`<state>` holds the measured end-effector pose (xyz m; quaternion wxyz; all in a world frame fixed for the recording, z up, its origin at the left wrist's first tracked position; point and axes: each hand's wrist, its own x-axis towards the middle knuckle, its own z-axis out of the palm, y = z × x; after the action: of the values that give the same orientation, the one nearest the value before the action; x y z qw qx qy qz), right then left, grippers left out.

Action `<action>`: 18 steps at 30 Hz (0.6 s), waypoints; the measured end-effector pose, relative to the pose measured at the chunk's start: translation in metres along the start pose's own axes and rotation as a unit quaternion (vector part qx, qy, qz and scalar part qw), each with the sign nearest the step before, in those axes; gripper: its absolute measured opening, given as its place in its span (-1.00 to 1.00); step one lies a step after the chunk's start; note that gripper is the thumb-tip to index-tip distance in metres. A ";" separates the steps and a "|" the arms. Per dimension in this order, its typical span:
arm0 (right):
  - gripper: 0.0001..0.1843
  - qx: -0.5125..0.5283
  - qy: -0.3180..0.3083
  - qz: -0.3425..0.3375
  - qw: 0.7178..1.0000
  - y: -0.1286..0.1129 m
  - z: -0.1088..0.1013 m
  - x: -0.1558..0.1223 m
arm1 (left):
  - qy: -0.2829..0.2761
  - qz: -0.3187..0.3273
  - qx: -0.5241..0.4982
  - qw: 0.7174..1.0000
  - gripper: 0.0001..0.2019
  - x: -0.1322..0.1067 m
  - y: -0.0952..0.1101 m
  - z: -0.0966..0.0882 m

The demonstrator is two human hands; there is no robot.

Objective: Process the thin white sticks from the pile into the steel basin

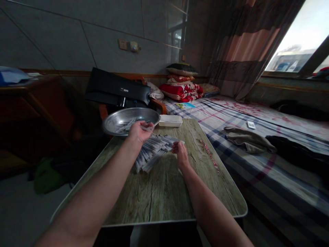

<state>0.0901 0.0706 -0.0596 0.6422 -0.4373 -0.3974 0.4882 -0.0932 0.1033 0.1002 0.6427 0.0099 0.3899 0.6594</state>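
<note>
A pile of thin, pen-like whitish sticks with dark parts (pixel 154 151) lies on the wood-grain table (pixel 164 192); their exact kind is too blurred to tell. My left hand (pixel 140 132) is above the pile's far left side, by the rim of a metal basin (pixel 131 112). Its fingers are closed around a pale, slim stick. More such sticks (pixel 125 127) lie inside the basin. At the pile's right end, my right hand (pixel 181 153) has its fingers curled and pinched together at the tip of a whitish stick.
Behind the pile stands a white rectangular tray (pixel 170 121). A strip of small red and white pieces (pixel 209 155) lies along the table's right side. A bed with a plaid sheet (pixel 213 118) borders the table on the right. Behind the basin is a black monitor-like panel (pixel 117 87).
</note>
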 end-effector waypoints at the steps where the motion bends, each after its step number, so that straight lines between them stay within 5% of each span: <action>1: -0.56 -0.001 -0.003 0.002 1.000 0.000 0.000 0.000 | -0.021 0.041 0.016 0.999 -0.90 0.006 0.016 0.009; 4: -0.58 0.001 -0.007 0.005 1.000 -0.002 0.000 0.000 | -0.031 0.101 0.090 0.990 -0.71 0.026 0.051 0.018; 7: -0.57 0.007 -0.005 0.014 1.000 -0.003 0.000 0.000 | -0.016 0.119 0.111 0.987 -0.77 0.037 0.058 0.001; 11: -0.57 0.010 -0.010 0.010 1.000 -0.003 0.001 0.000 | 0.051 0.177 0.144 0.972 -0.88 0.029 0.032 -0.041; 15: -0.56 0.012 -0.020 0.010 1.000 -0.002 0.002 0.000 | -0.068 0.232 0.232 0.942 -0.84 0.003 0.000 -0.078; 18: -0.56 0.012 -0.019 0.016 1.000 -0.002 0.001 -0.001 | -0.138 0.205 0.348 0.904 -0.81 -0.010 -0.021 -0.095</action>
<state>0.0895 0.0700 -0.0572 0.6316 -0.4264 -0.3970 0.5115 -0.1222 0.0442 0.0283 0.4963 0.4037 0.4908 0.5915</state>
